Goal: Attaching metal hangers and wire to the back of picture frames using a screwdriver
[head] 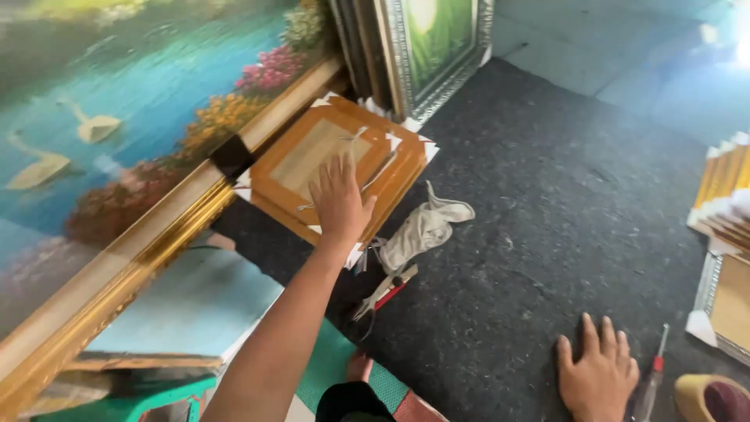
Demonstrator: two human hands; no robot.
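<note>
My left hand [338, 197] reaches forward with fingers spread and rests flat on a stack of small orange-brown picture frames [291, 160] with white corner protectors. The stack leans against a large gold-framed landscape painting [117, 117] on the left. My right hand [598, 373] lies palm down with fingers apart on the dark grey felt surface [547, 211] at the lower right, holding nothing. A red-handled screwdriver [653, 375] lies just right of that hand.
A crumpled grey-white cloth [426, 227] and a red-and-white hand tool [384, 291] lie on the felt beside the stack. A silver-framed green picture [437, 47] stands at the back. More framed pieces [723, 203] sit at the right edge, a tape roll [711, 397] at the bottom right.
</note>
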